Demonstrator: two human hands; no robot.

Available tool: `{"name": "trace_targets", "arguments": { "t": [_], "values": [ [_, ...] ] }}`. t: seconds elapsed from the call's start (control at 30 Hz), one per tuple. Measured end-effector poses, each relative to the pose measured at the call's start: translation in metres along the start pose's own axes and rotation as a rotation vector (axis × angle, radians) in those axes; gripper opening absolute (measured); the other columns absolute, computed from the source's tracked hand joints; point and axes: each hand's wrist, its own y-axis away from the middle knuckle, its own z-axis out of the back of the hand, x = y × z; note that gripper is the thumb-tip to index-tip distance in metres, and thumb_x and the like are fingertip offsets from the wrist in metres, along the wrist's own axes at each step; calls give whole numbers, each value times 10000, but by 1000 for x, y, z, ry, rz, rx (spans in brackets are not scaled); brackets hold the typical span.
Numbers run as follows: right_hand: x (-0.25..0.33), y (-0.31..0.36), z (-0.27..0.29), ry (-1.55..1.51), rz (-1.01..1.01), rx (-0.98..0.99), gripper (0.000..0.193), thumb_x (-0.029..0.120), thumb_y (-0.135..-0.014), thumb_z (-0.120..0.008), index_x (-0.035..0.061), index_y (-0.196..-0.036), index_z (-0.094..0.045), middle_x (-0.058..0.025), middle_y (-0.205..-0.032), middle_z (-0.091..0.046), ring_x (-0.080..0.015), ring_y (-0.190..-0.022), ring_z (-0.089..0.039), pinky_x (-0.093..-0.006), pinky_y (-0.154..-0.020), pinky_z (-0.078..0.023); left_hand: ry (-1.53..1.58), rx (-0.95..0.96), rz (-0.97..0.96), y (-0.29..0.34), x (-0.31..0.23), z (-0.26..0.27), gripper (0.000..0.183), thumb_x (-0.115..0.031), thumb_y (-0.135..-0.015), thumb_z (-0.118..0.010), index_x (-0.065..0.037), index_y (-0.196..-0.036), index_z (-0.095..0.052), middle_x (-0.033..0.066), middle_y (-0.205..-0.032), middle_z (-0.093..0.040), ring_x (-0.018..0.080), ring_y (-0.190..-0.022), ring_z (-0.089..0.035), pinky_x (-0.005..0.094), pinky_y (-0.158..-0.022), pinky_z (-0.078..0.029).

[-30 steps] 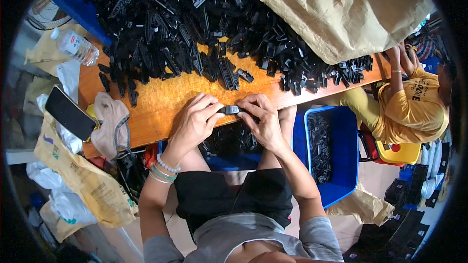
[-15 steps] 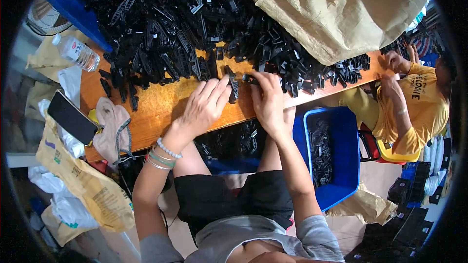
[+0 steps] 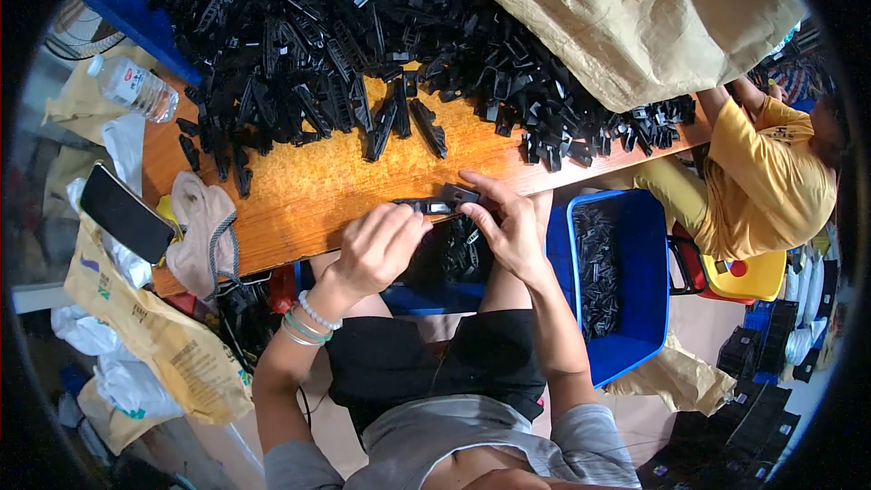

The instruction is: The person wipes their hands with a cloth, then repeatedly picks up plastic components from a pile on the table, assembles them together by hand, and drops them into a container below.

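Close to the wooden table's [image 3: 308, 177] front edge, my left hand [image 3: 383, 249] is closed on one end of a long, narrow black plastic part [image 3: 423, 206]. My right hand [image 3: 510, 225] pinches a small black plastic clip [image 3: 460, 194] between thumb and index finger. The clip meets the right end of the long part; whether the two are locked together I cannot tell. Beyond my hands, a few loose long black parts [image 3: 427, 130] lie apart from the big pile.
A heap of black plastic parts [image 3: 308, 45] covers the far table, partly under a tan sack [image 3: 635, 18]. Right of my legs stands a blue bin [image 3: 667, 272] holding black parts. A phone [image 3: 125, 213], cloth [image 3: 201, 231] and bottle [image 3: 136, 91] sit left. A co-worker [image 3: 762, 181] sits right.
Both hands have drawn back toward me from the pile's edge, bringing the long part and the clip together. The co-worker's arms have moved farther under the sack.
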Motion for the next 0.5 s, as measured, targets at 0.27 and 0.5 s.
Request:
{"name": "trace_targets", "arguments": {
  "t": [0.27, 0.5],
  "values": [
    [-7, 0, 3, 233, 212, -8, 294, 62, -748, -753, 7, -1033, -704, -112, -838, -627, -274, -823, -580, -346, -755, -458, 273, 58, 411, -5, 13, 7, 222, -20, -687, -784, 29, -887, -702, 113, -862, -635, 263, -793, -582, 351, -691, -489],
    [-8, -18, -5, 230, 276, 88, 256, 43, -743, -732, 16, -998, -722, -80, -869, -612, -261, -850, -554, -359, -777, -422, 388, 82, 444, -8, 17, 6, 204, 0, -699, -758, 44, -887, -693, 109, -825, -613, 265, -789, -567, 364, -695, -476]
  ]
}}
